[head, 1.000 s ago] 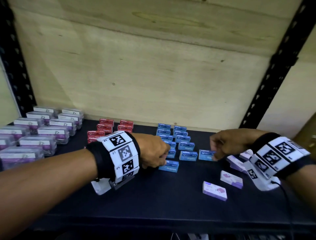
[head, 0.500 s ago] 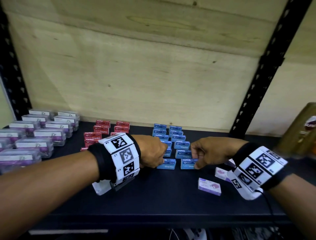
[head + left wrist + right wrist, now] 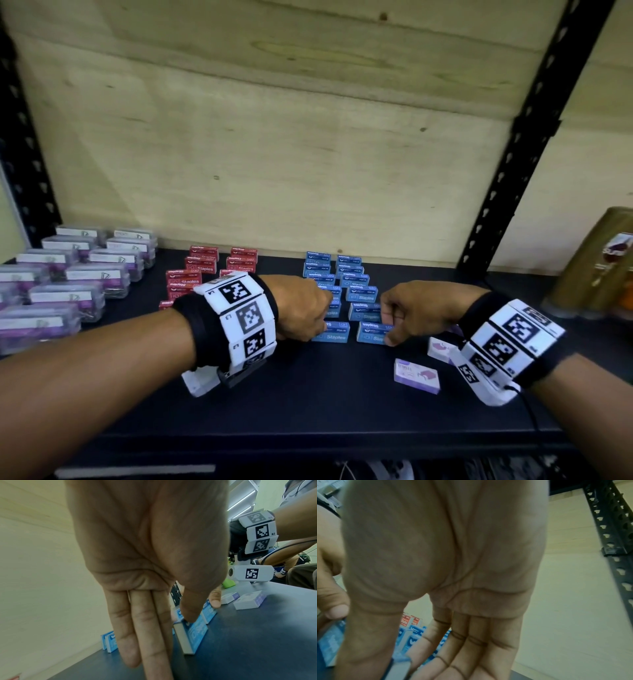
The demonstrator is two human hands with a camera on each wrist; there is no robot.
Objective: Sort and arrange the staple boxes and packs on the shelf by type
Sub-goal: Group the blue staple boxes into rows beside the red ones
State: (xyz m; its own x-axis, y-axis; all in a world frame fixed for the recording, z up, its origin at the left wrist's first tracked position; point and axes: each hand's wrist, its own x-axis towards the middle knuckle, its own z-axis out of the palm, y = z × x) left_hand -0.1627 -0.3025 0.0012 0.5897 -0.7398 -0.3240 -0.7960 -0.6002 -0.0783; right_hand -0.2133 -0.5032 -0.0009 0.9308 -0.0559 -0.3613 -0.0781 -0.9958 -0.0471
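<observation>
Two rows of blue staple boxes (image 3: 354,279) stand mid-shelf. My left hand (image 3: 320,325) pinches the front blue box (image 3: 334,335) of the left row; in the left wrist view the thumb lies on the face of that blue box (image 3: 195,635) while the other fingers point straight down beside it. My right hand (image 3: 388,323) pinches the front blue box (image 3: 370,334) of the right row between thumb and fingers. Both boxes stand on the black shelf (image 3: 308,404). Red staple boxes (image 3: 191,277) stand left of the blue ones, partly hidden by my left wrist.
Clear plastic packs with purple labels (image 3: 78,284) fill the shelf's left end. Two white-and-purple boxes (image 3: 416,375) lie flat near my right wrist. A gold canister (image 3: 596,263) stands beyond the black upright (image 3: 513,154) on the right. Plywood closes the back.
My right hand carried its blue box leftward, from beside the rows to the front of the right row. My left hand straightened its box at the front of the left row.
</observation>
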